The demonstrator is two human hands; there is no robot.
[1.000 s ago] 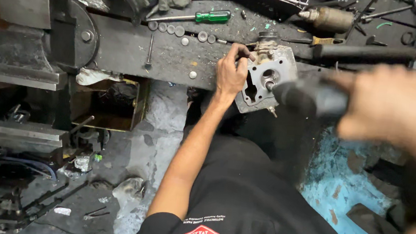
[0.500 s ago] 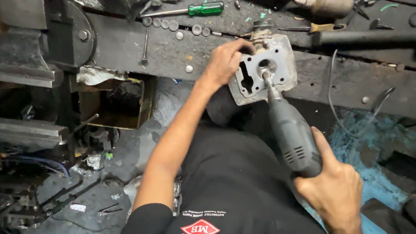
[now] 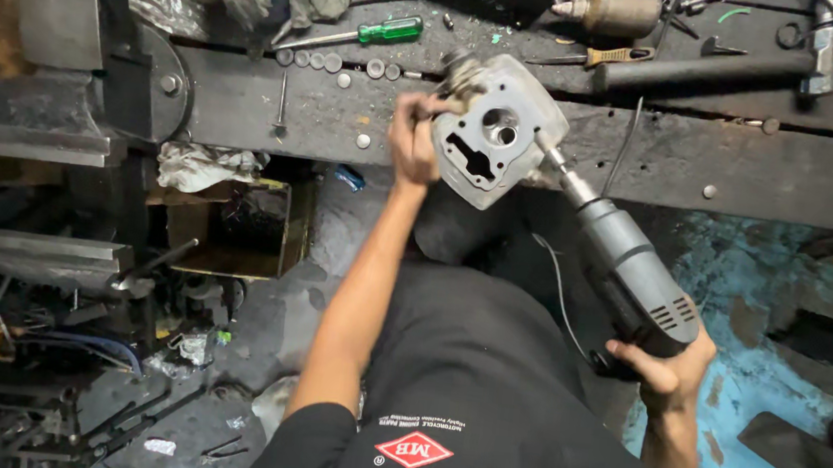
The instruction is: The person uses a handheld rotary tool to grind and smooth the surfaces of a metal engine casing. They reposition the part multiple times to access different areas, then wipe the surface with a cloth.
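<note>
At the bench [image 3: 763, 174] edge, the left hand [image 3: 412, 143] gripped the casting [image 3: 496, 131]; the right hand [image 3: 661, 371] clenched the drill [image 3: 624, 267], its tip in the casting.

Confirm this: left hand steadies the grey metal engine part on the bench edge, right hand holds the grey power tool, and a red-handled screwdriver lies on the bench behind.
One slip: the screwdriver has a green handle, not red, as the head view shows. The left hand does steady the engine part; the right hand holds the power tool.
</note>
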